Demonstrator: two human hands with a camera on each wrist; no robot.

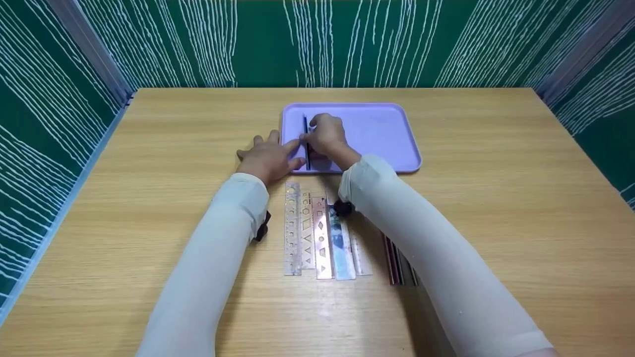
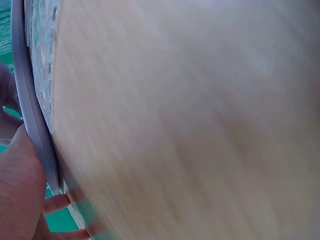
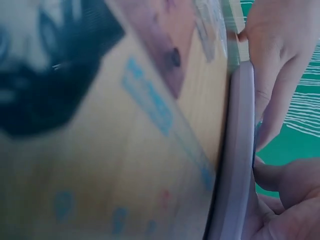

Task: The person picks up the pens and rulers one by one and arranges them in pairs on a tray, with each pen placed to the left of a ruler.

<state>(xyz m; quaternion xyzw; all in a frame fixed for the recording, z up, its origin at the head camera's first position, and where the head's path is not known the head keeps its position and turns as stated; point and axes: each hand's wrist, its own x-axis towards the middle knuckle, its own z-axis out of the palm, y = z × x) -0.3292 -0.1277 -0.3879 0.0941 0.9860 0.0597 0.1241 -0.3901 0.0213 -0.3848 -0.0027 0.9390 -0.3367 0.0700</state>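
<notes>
A dark pencil (image 1: 306,148) lies lengthwise near the left end of the purple tray (image 1: 377,136). My right hand (image 1: 327,134) is over the tray and pinches the pencil from its right side. The left hand (image 1: 270,157) rests across the tray's left front corner with fingers spread, its index finger and thumb reaching close to the pencil. In the left wrist view the left hand (image 2: 20,185) lies along the tray's rim (image 2: 32,110). In the right wrist view the right hand (image 3: 295,200) shows beyond the tray's edge (image 3: 237,150), and the pencil is mostly hidden there.
Several clear rulers, one a stencil ruler (image 1: 292,228), one pink (image 1: 322,238) and one blue-patterned (image 1: 341,243), lie side by side in front of the tray. More pencils (image 1: 393,260) lie partly under the right forearm. Green walls enclose the wooden table (image 1: 496,198).
</notes>
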